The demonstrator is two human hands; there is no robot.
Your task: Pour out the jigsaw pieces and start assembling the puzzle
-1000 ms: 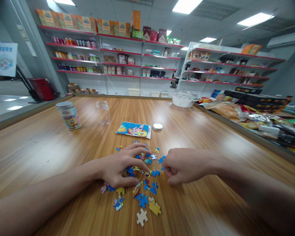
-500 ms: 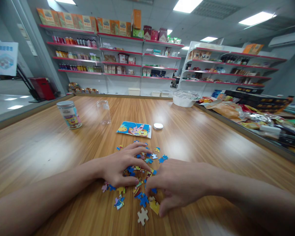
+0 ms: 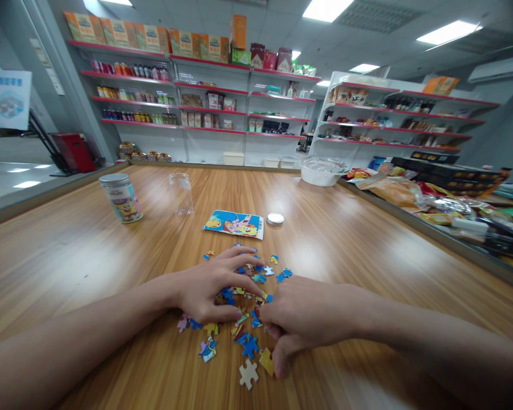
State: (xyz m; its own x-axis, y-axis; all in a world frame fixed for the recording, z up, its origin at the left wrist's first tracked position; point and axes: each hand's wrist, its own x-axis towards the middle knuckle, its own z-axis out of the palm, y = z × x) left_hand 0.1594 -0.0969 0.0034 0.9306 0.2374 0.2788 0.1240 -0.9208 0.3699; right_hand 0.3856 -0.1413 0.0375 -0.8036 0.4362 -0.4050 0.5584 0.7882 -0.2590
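Note:
Loose jigsaw puzzle pieces lie scattered on the wooden table between my hands. My left hand rests over the pile with its fingers spread, holding nothing that I can see. To its right, my right hand hovers low with bent fingers, the thumb apart from them. Its thumb tip is at the edge of a yellow puzzle piece. A plain beige piece lies in front of that one. Beyond the pile is a picture card with cartoon figures. The palms hide several pieces.
A cartoon-printed can and a clear jar stand at the left. A round silver lid lies beside the card. Farther back are a white bowl, packaged snacks at the right and stocked shelves.
My right hand has shifted slightly right, its fingers drawing back and uncovering blue pieces. The yellow piece has moved slightly left with the thumb beside it. My left hand stays put.

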